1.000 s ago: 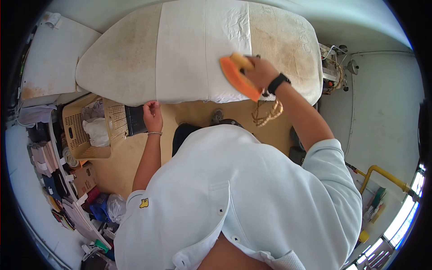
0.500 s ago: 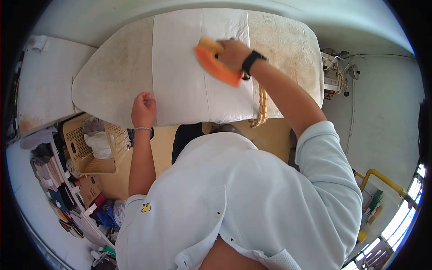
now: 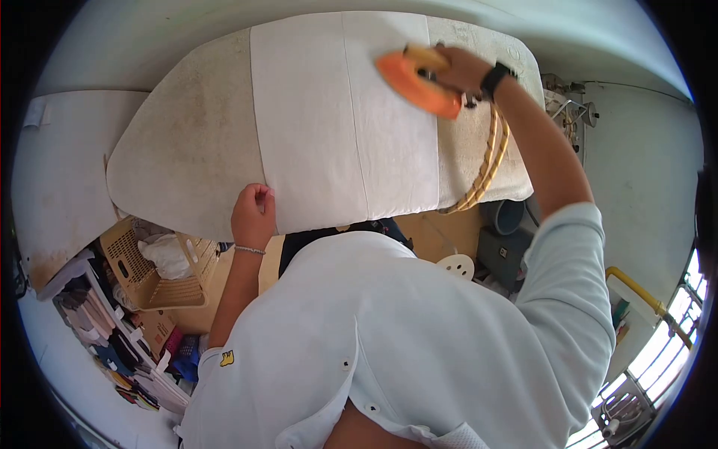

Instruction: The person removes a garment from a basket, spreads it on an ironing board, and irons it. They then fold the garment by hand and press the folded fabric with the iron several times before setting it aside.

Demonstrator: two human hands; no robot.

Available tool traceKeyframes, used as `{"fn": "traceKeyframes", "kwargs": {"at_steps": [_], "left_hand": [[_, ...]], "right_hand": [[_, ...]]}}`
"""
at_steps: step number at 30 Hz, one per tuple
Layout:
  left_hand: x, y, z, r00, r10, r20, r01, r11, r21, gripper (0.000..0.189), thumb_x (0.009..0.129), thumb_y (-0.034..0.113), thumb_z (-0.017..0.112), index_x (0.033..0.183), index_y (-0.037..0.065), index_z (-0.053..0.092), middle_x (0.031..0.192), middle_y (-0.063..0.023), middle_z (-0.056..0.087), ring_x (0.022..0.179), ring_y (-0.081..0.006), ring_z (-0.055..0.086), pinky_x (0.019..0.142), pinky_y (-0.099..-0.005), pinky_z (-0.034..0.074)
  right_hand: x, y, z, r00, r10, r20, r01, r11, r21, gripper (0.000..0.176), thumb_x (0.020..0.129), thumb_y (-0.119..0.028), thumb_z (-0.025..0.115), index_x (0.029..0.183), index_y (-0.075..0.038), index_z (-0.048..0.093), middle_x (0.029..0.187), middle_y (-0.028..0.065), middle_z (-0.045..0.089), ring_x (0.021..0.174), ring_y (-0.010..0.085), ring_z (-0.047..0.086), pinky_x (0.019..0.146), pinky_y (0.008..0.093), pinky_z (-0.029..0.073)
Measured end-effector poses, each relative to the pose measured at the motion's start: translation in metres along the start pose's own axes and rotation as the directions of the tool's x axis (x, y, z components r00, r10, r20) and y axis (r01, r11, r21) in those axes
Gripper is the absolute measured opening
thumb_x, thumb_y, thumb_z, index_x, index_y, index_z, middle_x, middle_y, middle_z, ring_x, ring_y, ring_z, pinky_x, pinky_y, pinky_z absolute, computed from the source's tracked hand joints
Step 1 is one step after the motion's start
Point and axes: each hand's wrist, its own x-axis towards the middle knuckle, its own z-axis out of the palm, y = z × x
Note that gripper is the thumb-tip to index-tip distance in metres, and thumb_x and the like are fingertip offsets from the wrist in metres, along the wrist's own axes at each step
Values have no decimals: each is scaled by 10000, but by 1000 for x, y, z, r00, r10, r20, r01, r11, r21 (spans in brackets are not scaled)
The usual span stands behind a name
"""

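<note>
A white cloth (image 3: 307, 127) with a seam down its middle lies flat across the ironing board (image 3: 187, 127). My right hand (image 3: 461, 71) is closed round the handle of an orange iron (image 3: 419, 86). The iron is over the cloth's right side and reaches past its right edge; whether its sole touches is hidden. From its rear, a yellow-and-dark braided cord (image 3: 490, 165) hangs in a loop over the board's front edge. My left hand (image 3: 254, 217) is closed in a pinch at the cloth's left edge, near the front of the board.
Left of the board stands a white table (image 3: 75, 157). Below it are a beige plastic basket (image 3: 138, 280) holding white fabric and a shelf (image 3: 138, 340) of folded textiles. Metal equipment (image 3: 572, 112) sits beyond the board's right end. A dark box (image 3: 502, 254) stands on the floor.
My right hand and the iron have moved right across the cloth, and the cord now drapes further right. The cloth looks flatter at its far and near right parts. The camera view has shifted slightly.
</note>
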Motion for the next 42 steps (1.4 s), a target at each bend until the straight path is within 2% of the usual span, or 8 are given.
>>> {"fn": "traceKeyframes", "kwargs": {"at_steps": [2, 3, 9, 13, 16, 34, 38, 42], "left_hand": [[-3, 0, 1, 999, 20, -25, -22, 997, -76, 164, 855, 214, 643, 916, 71, 590, 815, -52, 621, 684, -181, 612, 650, -335, 500], [-4, 3, 0, 1000, -15, -27, 12, 996, -91, 170, 854, 213, 647, 923, 71, 584, 822, -53, 621, 680, -182, 612, 644, -335, 498], [4, 11, -7, 998, -52, 38, 48, 994, 99, 177, 852, 229, 650, 930, 90, 574, 835, -45, 620, 663, -189, 614, 624, -335, 494], [9, 8, -8, 994, -60, 97, 43, 985, 167, 165, 852, 232, 648, 917, 100, 575, 814, -48, 610, 663, -201, 618, 621, -336, 493], [3, 4, -3, 1000, 29, -5, -29, 997, 74, 156, 859, 204, 633, 925, 83, 560, 797, -64, 588, 650, -213, 600, 611, -345, 483], [-105, -88, 5, 969, -4, -247, -63, 963, -262, 112, 870, 140, 635, 881, 62, 556, 607, -21, 453, 515, -117, 440, 483, -259, 382], [-127, -154, 13, 942, -205, -267, 127, 951, -281, 105, 886, 151, 622, 888, 65, 563, 606, -14, 461, 525, -115, 445, 495, -260, 384], [-158, -222, 27, 922, -336, -192, 310, 938, -154, 126, 883, 208, 624, 897, 91, 581, 601, -34, 505, 548, -169, 513, 544, -324, 436]], "right_hand": [[-47, -31, 13, 951, 162, 264, -120, 979, -167, 493, 775, -192, 608, 1265, -190, 557, 940, 126, 670, 859, 266, 649, 748, 391, 521], [-54, 15, 49, 970, -191, 151, 236, 887, -398, 531, 741, -142, 577, 1267, -215, 551, 1007, 124, 659, 952, 291, 629, 798, 423, 509], [-113, -9, 79, 905, -14, 425, 255, 818, -515, 503, 760, -183, 611, 1252, -274, 551, 984, 84, 670, 913, 309, 638, 801, 424, 511], [-56, -15, 41, 976, 219, -22, -220, 972, -81, 423, 816, -258, 604, 1223, -145, 583, 805, 153, 681, 692, 281, 670, 642, 387, 540], [13, 3, 4, 954, -21, -300, -7, 996, -91, 393, 812, -332, 638, 1104, -69, 632, 824, 116, 688, 730, 208, 675, 663, 335, 523], [89, -254, 42, 964, -75, 257, 126, 974, -189, 341, 894, -139, 549, 1222, -48, 573, 872, 105, 654, 738, 170, 599, 698, 321, 517], [103, -201, 136, 687, -614, 389, 725, 619, -302, 432, 791, -224, 595, 1205, -108, 556, 929, 106, 668, 811, 274, 653, 718, 422, 514], [9, -200, 183, 613, -396, 684, 726, 623, -289, 425, 784, -178, 568, 1206, -136, 541, 981, 123, 665, 909, 327, 637, 791, 464, 491]]}}
